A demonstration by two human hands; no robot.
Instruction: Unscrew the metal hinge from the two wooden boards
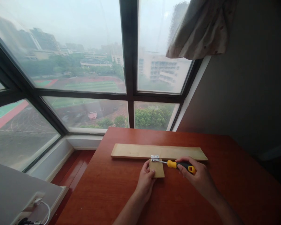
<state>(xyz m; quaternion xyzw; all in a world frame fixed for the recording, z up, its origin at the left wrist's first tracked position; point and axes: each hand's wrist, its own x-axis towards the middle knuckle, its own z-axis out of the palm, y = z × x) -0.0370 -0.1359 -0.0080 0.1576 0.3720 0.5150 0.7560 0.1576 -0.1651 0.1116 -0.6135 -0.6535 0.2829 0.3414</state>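
Note:
My left hand grips the left edge of a small wooden board, thumb on top. A silver metal hinge spans the seam between that board and a long pale wooden plank lying across the table. My right hand is closed around the handle of a yellow and black screwdriver. The screwdriver lies nearly level, its shaft pointing left with the tip at the hinge's near leaf. Whether the tip sits in a screw is too small to tell.
The reddish-brown wooden table extends to the windows at the back. A curtain hangs at upper right beside a dark wall. At lower left, a white plug with a cable sits in a wall socket.

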